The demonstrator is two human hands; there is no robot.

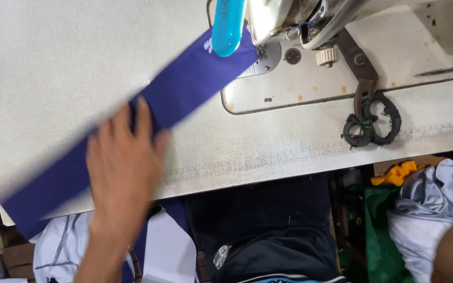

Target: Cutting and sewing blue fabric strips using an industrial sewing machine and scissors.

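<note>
On the sewing table [53, 63], the left hand [121, 162] presses flat, fingers spread, on a purple fabric strip [184, 89]; right hand unseen.

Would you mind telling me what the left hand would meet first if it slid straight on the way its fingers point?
The left hand lies flat on the purple fabric strip, fingers pointing up and away. Straight ahead it would cross the strip's far edge onto the bare sewing table; nothing else seems to stand in that line, though blur makes this uncertain.

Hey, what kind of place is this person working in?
Probably a garment sewing workshop: an industrial sewing machine is set into the worktable, the left hand presses a purple fabric strip, and cloth piles lie beside it.
</note>
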